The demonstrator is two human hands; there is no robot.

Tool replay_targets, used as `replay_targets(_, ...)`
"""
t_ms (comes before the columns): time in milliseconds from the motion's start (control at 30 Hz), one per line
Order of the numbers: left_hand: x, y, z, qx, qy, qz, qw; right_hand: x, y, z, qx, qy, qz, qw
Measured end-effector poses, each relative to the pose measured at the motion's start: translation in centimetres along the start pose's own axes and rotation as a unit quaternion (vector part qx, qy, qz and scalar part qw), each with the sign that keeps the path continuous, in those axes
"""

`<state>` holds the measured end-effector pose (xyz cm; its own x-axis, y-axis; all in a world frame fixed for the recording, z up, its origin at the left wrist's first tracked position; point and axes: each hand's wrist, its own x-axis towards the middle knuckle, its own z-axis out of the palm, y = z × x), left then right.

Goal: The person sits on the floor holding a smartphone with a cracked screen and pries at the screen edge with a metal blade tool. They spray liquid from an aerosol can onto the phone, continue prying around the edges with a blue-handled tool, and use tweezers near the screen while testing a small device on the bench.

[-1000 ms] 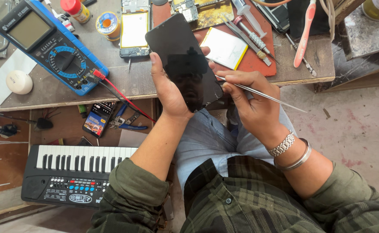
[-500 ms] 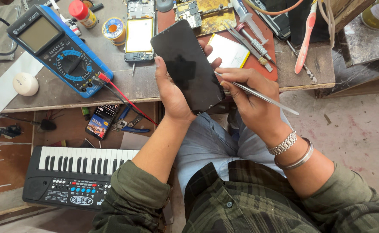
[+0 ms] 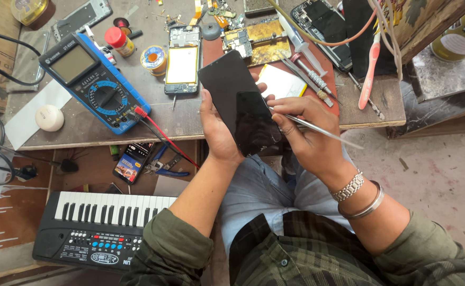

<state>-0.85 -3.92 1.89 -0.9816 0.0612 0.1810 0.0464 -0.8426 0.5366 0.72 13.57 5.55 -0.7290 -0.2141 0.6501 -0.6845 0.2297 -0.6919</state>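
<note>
My left hand (image 3: pixel 217 131) grips a black phone (image 3: pixel 239 100) from its left side, screen up, over the front edge of the workbench (image 3: pixel 190 124). Pinched in my right hand (image 3: pixel 307 132) is a thin metal pry tool (image 3: pixel 322 130), its tip touching the phone's right edge and its shaft pointing right. An open phone body (image 3: pixel 181 66) with a pale battery lies just behind the held phone. A circuit board on a holder (image 3: pixel 253 39) sits to the right of it.
A blue multimeter (image 3: pixel 92 82) with red and black leads lies at left. Solder spool (image 3: pixel 154 58), small red-capped bottle (image 3: pixel 119 41), screwdrivers (image 3: pixel 309 71), pink toothbrush (image 3: pixel 369 77) and another phone (image 3: pixel 325 24) crowd the bench. Below it sit a small keyboard (image 3: pixel 105 225) and pliers (image 3: pixel 163 167).
The view has shifted downward, so bench and phone sit lower in the picture. Both hands keep the same hold, the tool tip staying at the phone's right edge.
</note>
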Motion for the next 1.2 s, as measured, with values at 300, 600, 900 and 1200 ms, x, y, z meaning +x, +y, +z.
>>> replay_targets(300, 0.0, 0.6, 0.6, -0.027, 0.012, 0.003, 1.000, 0.3, 0.2, -1.8, 0.178, 0.019, 0.085, 0.980)
replay_targets(600, 0.1, 0.4, 0.8, -0.016, 0.024, 0.012, 0.999, 1.0, 0.7, -8.5, -0.090, -0.144, 0.318, 0.933)
replay_targets(900, 0.0, 0.5, 1.1, 0.007, 0.026, 0.016, 0.999, 3.8, 3.0, -10.3, -0.286, -0.081, 0.105, 0.949)
replay_targets(1200, -0.1, 0.5, 1.4, 0.021, 0.040, 0.012, 0.999, 2.2, 1.6, -9.1, -0.334, -0.058, 0.064, 0.939)
